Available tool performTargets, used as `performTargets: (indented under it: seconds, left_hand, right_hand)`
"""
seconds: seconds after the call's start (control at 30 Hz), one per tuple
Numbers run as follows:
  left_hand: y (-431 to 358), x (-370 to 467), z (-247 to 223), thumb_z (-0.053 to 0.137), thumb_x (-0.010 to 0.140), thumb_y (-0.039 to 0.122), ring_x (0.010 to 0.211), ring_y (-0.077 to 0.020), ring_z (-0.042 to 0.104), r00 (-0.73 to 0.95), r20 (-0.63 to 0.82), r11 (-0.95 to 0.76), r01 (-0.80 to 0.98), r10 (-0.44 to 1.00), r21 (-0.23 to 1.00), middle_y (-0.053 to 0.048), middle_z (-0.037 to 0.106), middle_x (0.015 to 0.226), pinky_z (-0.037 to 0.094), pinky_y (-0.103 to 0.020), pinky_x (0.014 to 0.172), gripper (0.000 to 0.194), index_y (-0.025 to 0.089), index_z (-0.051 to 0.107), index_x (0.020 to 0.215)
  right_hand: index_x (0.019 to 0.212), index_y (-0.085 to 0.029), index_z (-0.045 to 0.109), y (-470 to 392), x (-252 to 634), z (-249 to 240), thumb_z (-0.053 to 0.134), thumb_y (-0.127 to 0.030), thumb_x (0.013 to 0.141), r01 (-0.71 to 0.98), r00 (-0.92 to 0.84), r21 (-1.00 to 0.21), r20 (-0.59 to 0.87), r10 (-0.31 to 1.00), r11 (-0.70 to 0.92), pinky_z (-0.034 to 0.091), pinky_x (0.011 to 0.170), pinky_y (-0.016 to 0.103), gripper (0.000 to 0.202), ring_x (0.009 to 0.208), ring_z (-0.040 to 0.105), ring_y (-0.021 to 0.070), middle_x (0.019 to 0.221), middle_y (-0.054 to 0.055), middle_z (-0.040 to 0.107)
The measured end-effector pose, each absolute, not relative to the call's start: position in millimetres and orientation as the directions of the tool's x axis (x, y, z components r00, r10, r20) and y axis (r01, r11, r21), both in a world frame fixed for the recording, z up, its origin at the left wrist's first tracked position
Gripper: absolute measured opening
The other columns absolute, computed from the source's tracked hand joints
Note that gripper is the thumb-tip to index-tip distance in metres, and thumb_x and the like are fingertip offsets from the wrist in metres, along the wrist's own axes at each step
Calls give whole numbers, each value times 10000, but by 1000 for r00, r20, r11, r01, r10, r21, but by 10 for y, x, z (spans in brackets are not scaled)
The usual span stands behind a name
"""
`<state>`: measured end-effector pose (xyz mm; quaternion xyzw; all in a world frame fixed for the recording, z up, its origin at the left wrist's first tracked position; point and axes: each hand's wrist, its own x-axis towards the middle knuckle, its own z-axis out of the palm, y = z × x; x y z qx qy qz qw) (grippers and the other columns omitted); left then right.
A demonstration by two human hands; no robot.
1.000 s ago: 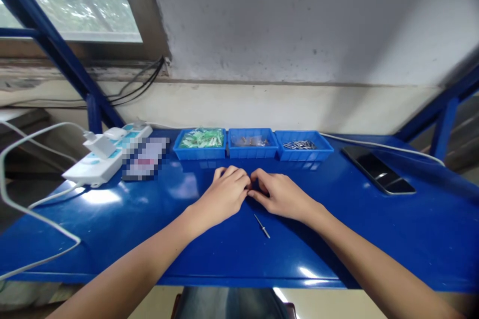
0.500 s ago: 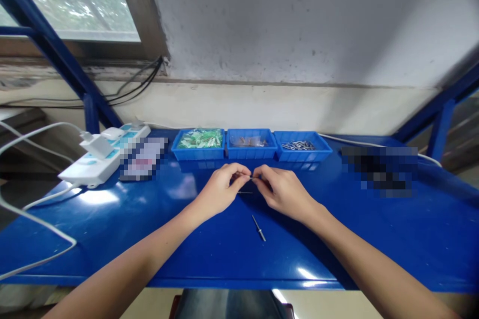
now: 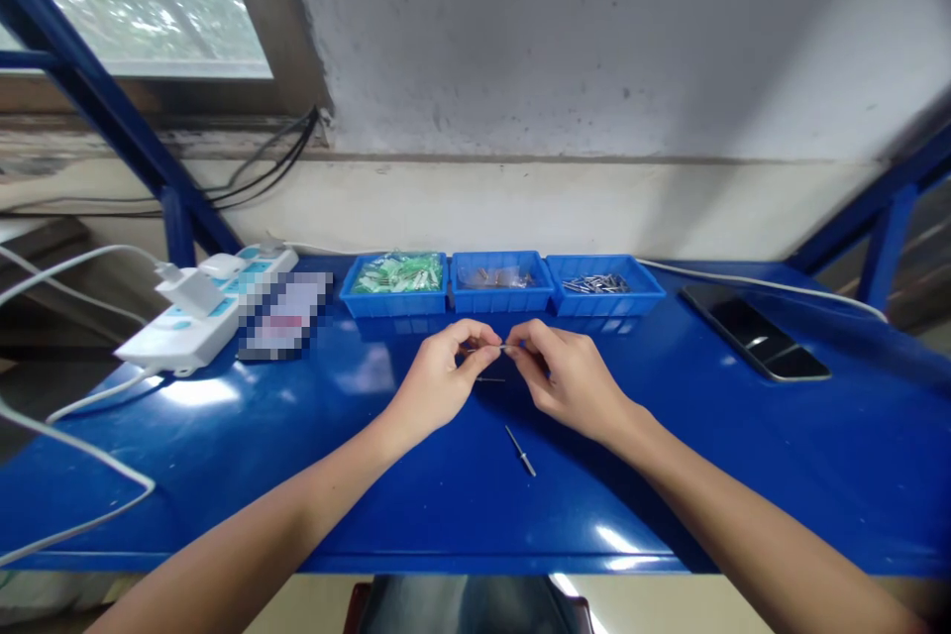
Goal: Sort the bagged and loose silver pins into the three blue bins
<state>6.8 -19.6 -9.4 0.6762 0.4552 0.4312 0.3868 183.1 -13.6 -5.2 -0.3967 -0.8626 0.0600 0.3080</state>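
Note:
My left hand (image 3: pixel 448 369) and my right hand (image 3: pixel 566 374) meet fingertip to fingertip above the middle of the blue table (image 3: pixel 416 505). Both are closed in a pinch on one small, thin metal piece (image 3: pixel 503 348), which spans the short gap between them. Its ends are hidden by my fingers. Just below my left fingertips lies a thin pin (image 3: pixel 490 379). A metal rivet (image 3: pixel 521 452) with a long thin stem rests slantwise on the table, nearer to me.
Behind my hands stand three blue bins, with green packets (image 3: pixel 397 273), a clear bag of small parts (image 3: pixel 494 277) and metal rivets (image 3: pixel 596 284). A white power strip (image 3: pixel 178 327) and a blurred-out flat object (image 3: pixel 286 317) lie left, a black phone (image 3: pixel 754 332) right.
My fingertips are slightly further apart, and more of the thin metal piece shows between them. The view has shifted slightly. The phone at the right now shows clearly.

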Motion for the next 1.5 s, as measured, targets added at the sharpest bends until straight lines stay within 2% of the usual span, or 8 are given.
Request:
performTargets:
  seconds: [0.2,0.47,0.63,0.8,1.07,1.17,1.3,1.5]
  left_hand:
    - [-230,46,16,497,878,261,814,-160,595,159,240,-280,313,958,908,-21,634,834,455,-296,738,150,180,514,1003]
    - [-124,-200,-49,588,835,287,976,-242,488,500,91,-494,783,861,377,-10,601,1000,359,-419,840,61,248,625,863]
    - [-99,-125,-111,458,905,220,928,-218,485,460,113,-463,786,881,409,-21,600,938,377,-381,806,135,200,572,834]
    - [-63,-121,-103,399,930,245,912,-197,488,391,245,-460,711,887,532,-26,595,896,401,-348,830,171,190,545,859]
    - [-188,-24,-31,458,908,287,867,-175,553,445,136,-411,609,885,678,-22,616,900,432,-314,784,159,205,553,1007]
    - [-295,2,5,587,845,268,984,-199,526,670,71,-580,579,739,574,-25,598,1029,391,-346,861,213,261,586,1058]
    - [-409,70,38,583,864,253,1075,-213,473,798,75,-734,508,598,451,-21,578,1052,329,-364,911,81,274,657,887]
    - [-321,76,-42,472,919,228,917,-195,499,709,126,-692,607,694,390,-31,596,897,371,-332,810,133,197,576,843]
  right_hand:
    - [908,-189,527,-79,1951,49,385,-288,924,679,-427,-312,567,704,664,351,537,220,173,554,539,116,691,24,621]
    - [1054,-152,573,389,2720,170,454,-427,861,947,211,-321,628,749,2,346,550,279,357,563,550,198,592,31,588]
    - [1073,-190,580,163,2284,84,430,-417,896,864,-194,-350,435,879,363,349,550,249,324,567,557,152,650,13,617]
    - [992,-201,608,-70,1857,14,458,-325,902,685,-576,-277,360,734,674,375,630,248,215,723,581,146,834,42,650]
    - [864,-189,637,-11,2097,151,400,-298,920,683,-508,-202,559,656,701,380,651,249,267,703,562,139,761,47,632]
    - [943,-177,631,150,2348,169,386,-340,916,901,-97,-241,699,708,362,378,634,268,295,696,585,171,760,69,649]
    - [1164,-161,557,330,2582,102,452,-427,870,967,176,-251,536,826,-44,357,576,284,410,655,597,228,726,86,660]
    - [1091,-203,581,61,2124,93,390,-427,920,801,-374,-343,351,858,490,380,595,253,340,657,603,162,754,36,664]
